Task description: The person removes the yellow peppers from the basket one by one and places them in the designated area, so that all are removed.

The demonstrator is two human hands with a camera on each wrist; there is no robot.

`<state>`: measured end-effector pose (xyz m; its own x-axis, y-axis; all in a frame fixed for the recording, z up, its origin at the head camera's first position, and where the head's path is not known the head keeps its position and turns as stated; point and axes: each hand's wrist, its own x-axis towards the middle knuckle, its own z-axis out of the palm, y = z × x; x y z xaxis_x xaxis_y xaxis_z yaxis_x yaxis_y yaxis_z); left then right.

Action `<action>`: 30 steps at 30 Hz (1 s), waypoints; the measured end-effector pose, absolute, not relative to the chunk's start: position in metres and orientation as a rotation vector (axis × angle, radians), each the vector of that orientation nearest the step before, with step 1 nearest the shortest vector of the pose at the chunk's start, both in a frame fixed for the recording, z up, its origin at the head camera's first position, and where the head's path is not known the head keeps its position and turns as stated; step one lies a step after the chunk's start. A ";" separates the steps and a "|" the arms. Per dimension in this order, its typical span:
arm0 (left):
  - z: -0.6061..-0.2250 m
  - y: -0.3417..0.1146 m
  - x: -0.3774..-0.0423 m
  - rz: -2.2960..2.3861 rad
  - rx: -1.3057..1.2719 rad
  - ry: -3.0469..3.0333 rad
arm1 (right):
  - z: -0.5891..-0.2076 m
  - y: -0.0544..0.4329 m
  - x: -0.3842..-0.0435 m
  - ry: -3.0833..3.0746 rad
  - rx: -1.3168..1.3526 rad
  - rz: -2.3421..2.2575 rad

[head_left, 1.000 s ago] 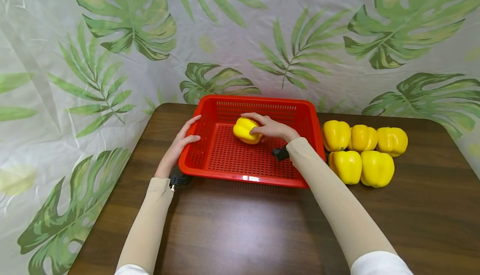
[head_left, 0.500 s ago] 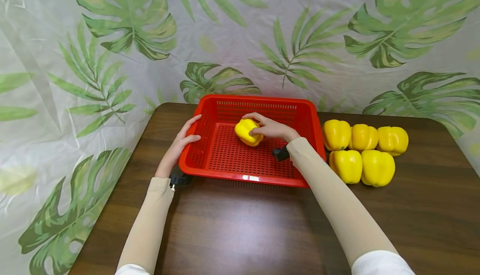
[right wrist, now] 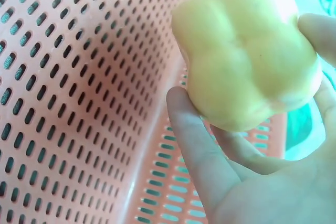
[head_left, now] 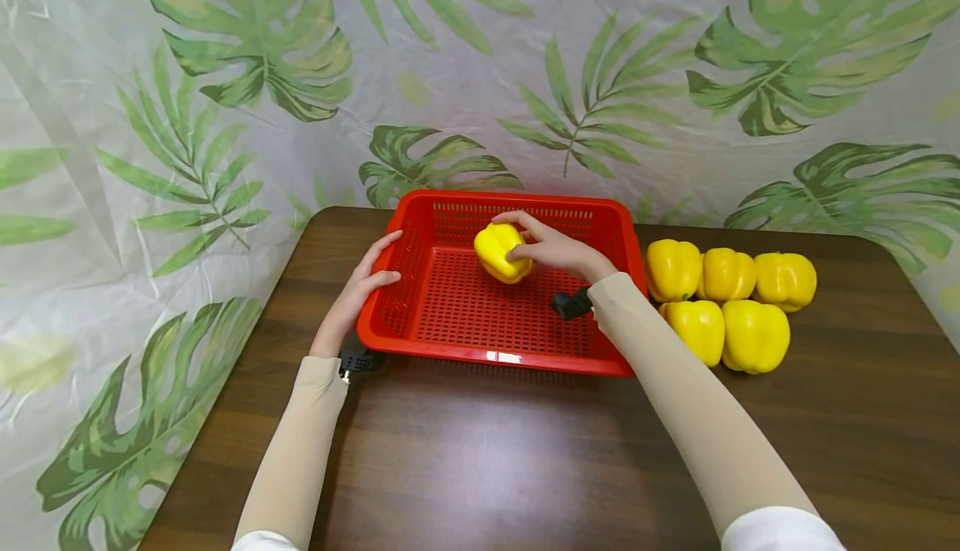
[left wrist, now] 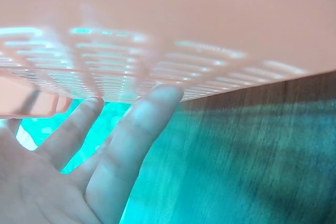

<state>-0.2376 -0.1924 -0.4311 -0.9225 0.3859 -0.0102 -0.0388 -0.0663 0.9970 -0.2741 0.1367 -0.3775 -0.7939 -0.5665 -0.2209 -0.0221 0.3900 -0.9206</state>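
Note:
My right hand (head_left: 557, 251) holds a yellow bell pepper (head_left: 498, 254) inside the red plastic basket (head_left: 442, 349), fingers and thumb round its sides. From the right wrist view, the lobed end of the pepper (right wrist: 239, 59) faces the camera, beside the perforated basket floor (right wrist: 68, 103). On the basket's left side, my left hand (head_left: 351, 299) grips the rim, with thumb and forefinger tips over the edge. Two of its fingers (left wrist: 123, 156) lie against the slotted outer wall (left wrist: 121, 72) in the left wrist view.
Several yellow bell peppers (head_left: 754, 336) stand in two rows on the brown wooden table (head_left: 480, 459), just right of the basket. Behind the table hangs a leaf-patterned cloth (head_left: 450, 76). A black wrist camera (head_left: 572, 304) sits under the right wrist, inside the basket.
The right hand has raised the pepper from the basket floor and moved it slightly right, turning it a little. The left hand stays at the basket rim.

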 end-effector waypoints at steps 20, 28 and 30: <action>-0.430 -0.192 -0.237 2.061 0.361 1.925 | -0.358 0.177 -0.258 2.160 -0.520 -1.538; -0.430 -0.191 -0.236 2.066 0.369 1.918 | -0.349 0.199 -0.249 2.217 -0.477 -1.563; -0.430 -0.191 -0.236 2.067 0.371 1.917 | -0.347 0.204 -0.247 2.221 -0.463 -1.572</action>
<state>-0.2362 -0.1913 -0.4303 -0.9227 0.3853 -0.0121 -0.0410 -0.0669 0.9969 -0.2469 0.2040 -0.3473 -0.8740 -0.4720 -0.1151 -0.0485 0.3203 -0.9461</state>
